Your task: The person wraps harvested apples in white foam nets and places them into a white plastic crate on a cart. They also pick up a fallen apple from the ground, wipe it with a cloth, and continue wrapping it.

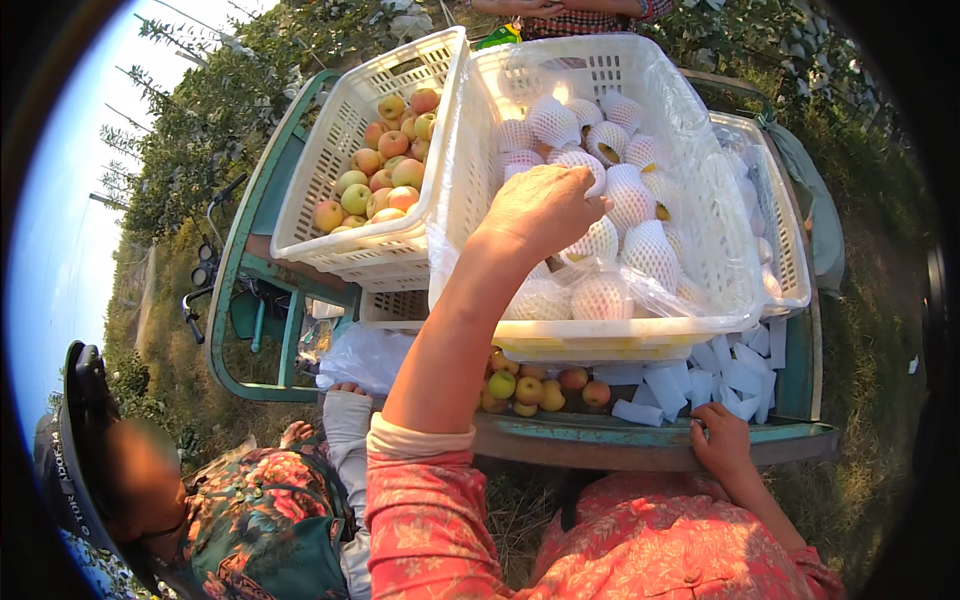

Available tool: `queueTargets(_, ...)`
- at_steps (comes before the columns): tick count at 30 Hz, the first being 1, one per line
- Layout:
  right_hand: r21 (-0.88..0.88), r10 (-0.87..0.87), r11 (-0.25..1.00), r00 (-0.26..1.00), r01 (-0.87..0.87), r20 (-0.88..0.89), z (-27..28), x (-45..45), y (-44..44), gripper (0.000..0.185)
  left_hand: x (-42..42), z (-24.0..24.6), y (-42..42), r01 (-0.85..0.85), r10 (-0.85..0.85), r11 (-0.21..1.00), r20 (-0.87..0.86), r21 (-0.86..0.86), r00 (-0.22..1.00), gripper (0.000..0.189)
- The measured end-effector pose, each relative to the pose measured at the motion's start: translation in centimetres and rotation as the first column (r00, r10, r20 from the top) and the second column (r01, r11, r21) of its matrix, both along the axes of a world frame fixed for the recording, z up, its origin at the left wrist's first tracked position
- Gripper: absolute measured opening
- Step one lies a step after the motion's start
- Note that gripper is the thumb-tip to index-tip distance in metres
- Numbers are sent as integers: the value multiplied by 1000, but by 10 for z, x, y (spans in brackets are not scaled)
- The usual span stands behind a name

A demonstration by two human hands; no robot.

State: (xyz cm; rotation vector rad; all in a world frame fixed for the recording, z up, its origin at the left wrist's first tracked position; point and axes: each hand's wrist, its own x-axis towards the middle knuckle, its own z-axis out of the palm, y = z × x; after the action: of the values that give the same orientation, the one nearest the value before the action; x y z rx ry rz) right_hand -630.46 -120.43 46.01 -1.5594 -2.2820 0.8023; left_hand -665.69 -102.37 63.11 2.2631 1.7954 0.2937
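My left hand (544, 208) reaches into a white plastic crate (630, 330) lined with clear plastic film. Its curled fingers are among apples in white foam nets, touching or very near one netted apple (583, 166); the fingertips are partly hidden, so a hold cannot be made out. Another netted apple (595, 241) lies just below the hand. My right hand (721, 439) rests at the front edge of a green metal cart (600, 442), with no object visible in it. Flat white foam pieces (667, 390) lie just beyond its fingers.
Bare apples (390, 161) fill a second white crate at left. Loose apples (529, 390) lie under the front crate's edge. Another crate (787, 277) stands at right. A person in floral clothing (262, 510) is close at left; another person's arms (525, 7) show at the far side.
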Motion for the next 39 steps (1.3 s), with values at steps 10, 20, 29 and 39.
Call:
queueTargets(10, 17, 29, 999, 999, -29, 21, -2, 14, 5, 12, 26, -44, -155, 159, 192, 823, 531, -545, 826, 36)
queueTargets(20, -31, 29, 999, 999, -29, 25, 2, 13, 3, 15, 66, -225, -120, 284, -329, 586, 98, -759, 939, 37)
queueTargets(29, 49, 22, 999, 998, -19, -65, -4, 21, 3, 13, 141, -337, -108, 516, -569, 449, 211, -730, 795, 45)
queueTargets(39, 30, 32, 999, 993, -29, -115, 3, 16, 7, 10, 215, -488, -128, 413, -574, 585, 3, -698, 819, 59)
